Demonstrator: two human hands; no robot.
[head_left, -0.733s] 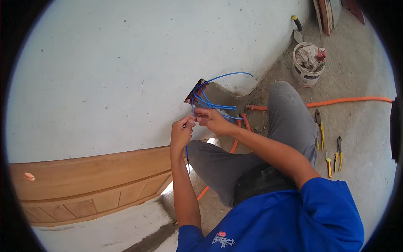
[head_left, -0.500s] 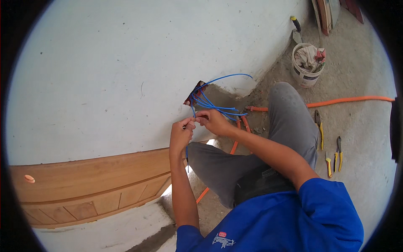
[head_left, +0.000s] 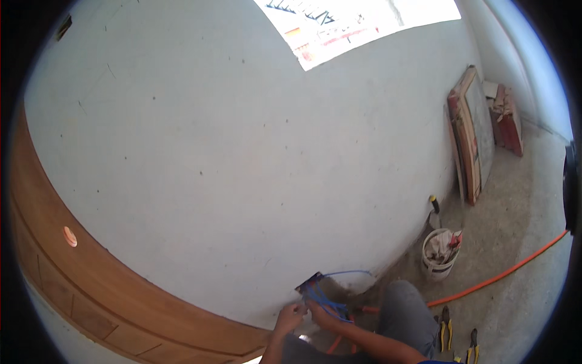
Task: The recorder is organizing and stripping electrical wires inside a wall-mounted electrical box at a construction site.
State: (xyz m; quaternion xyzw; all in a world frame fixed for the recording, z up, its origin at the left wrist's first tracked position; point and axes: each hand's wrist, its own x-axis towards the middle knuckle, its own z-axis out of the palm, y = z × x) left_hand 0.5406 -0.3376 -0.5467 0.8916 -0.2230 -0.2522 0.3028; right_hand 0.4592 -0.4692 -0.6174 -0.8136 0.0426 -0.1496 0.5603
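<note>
So the blue wires (head_left: 330,301) are low in the frame, a bit right of center, coming out of a ragged hole (head_left: 310,281) near the bottom of the pale wall (head_left: 212,200). What matters here is how they lie from the hands: the hole is above both hands in the frame, and most of the bunch runs from it down and to the right. One strand goes its own way, heading off nearly level toward the right.

The right hand (head_left: 319,314) is the nearer one, right at the bunch, with strands alongside it and its forearm coming in from the lower right. The left hand (head_left: 291,318) is just beside it, further left and off the main bunch, its forearm rising from the bottom edge. Left fingers look curled in toward the thumb with hardly any gap, but it's too small and blurry to tell if there's a wire in there. Right fingertips are up by the strands; can't tell how far open they are or whether they've got one.

Off to the lower right, past the gray knee (head_left: 400,306), two yellow-handled pliers (head_left: 447,330) are on the floor, well apart from both hands.
</note>
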